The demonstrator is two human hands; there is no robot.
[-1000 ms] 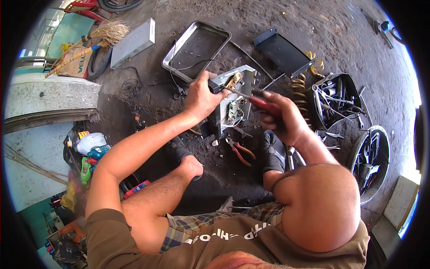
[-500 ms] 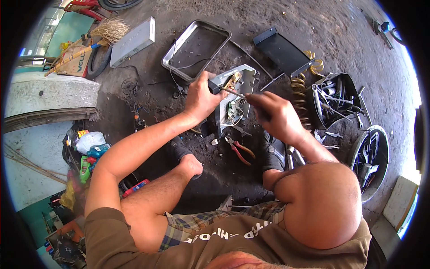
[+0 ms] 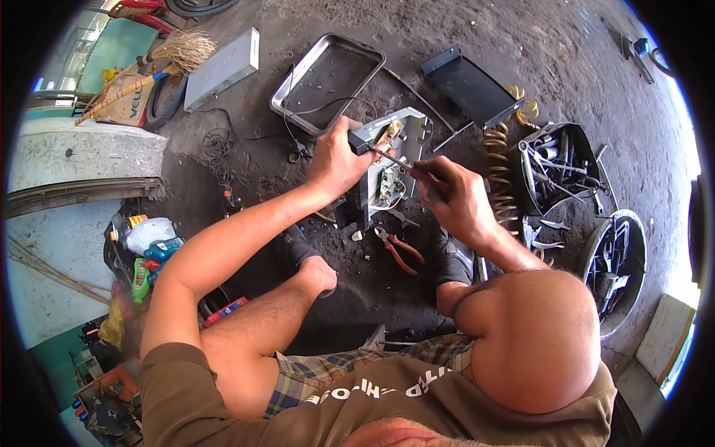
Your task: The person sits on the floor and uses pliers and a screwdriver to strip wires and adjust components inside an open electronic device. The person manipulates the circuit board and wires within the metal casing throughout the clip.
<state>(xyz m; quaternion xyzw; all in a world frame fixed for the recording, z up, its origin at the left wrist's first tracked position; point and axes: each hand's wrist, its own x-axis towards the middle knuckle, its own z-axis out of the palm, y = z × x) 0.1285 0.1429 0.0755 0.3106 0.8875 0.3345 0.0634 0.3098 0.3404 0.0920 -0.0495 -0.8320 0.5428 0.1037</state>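
Observation:
An open metal electronics chassis (image 3: 364, 195) stands tilted in front of me, with a small green circuit board (image 3: 390, 179) and wires inside. My left hand (image 3: 335, 162) is closed around its upper left corner. My right hand (image 3: 460, 200) grips the dark handle of a screwdriver (image 3: 394, 159), whose thin shaft points left into the chassis near my left fingers. Its tip is hard to make out there. Just below the chassis, red-handled pliers (image 3: 401, 252) lie on the ground.
Beyond the chassis lie a metal tray (image 3: 276, 102) and a black metal cover (image 3: 469, 86). At right are a coiled yellow hose (image 3: 497, 149), a black tool bin (image 3: 544, 198) and a round tub (image 3: 637, 287). Bottles (image 3: 149, 237) cluster at left; a broom (image 3: 186, 52) lies far left.
My right hand has turned and shifted slightly down, showing more of the screwdriver handle. My right forearm uncovers more of the pliers beside it. My left hand keeps its hold on the chassis.

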